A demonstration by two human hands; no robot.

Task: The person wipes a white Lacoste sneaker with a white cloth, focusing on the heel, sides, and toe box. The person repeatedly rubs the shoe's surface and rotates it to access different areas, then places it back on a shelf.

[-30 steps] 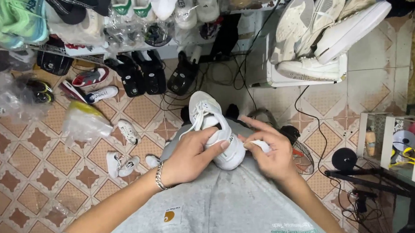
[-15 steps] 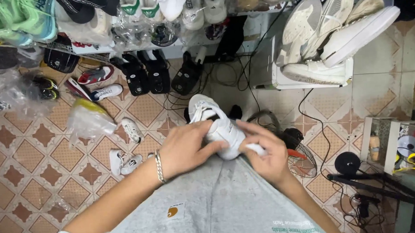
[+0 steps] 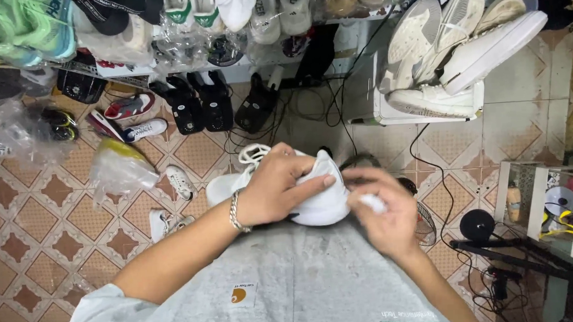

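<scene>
Left hand [image 3: 276, 192] is clamped over the top of a white sneaker [image 3: 314, 201], fingers wrapped across its upper, a silver bracelet [image 3: 236, 211] on that wrist. The sneaker lies sideways above the person's lap, over the grey shirt [image 3: 285, 283], laces [image 3: 253, 153] spilling out at its far end. Right hand [image 3: 384, 208] is closed around a small white wad [image 3: 373, 203] pressed right at the sneaker's heel end; what that wad is, I cannot tell, it's blurred. The hands and the shoe cover whatever sits straight beneath them, and a small fan [image 3: 422, 224] on the floor peeks out just beyond the right wrist. Around them the patterned tile floor [image 3: 38, 217] is crowded: a crumpled plastic bag [image 3: 120, 167] near the left, tiny white shoes [image 3: 179, 182] just beside it, a red-and-white pair [image 3: 130, 116] further off. Black shoe-shaped devices [image 3: 200, 101] line the floor's far edge with cables [image 3: 323, 108] tangled behind them. A white box [image 3: 426, 113] at the far right carries a heap of pale sneakers [image 3: 452, 38]. Bagged shoes [image 3: 184, 30] hang along the top edge. At the right edge stands a rack [image 3: 546, 201], with a black stand [image 3: 477, 225] near it.
</scene>
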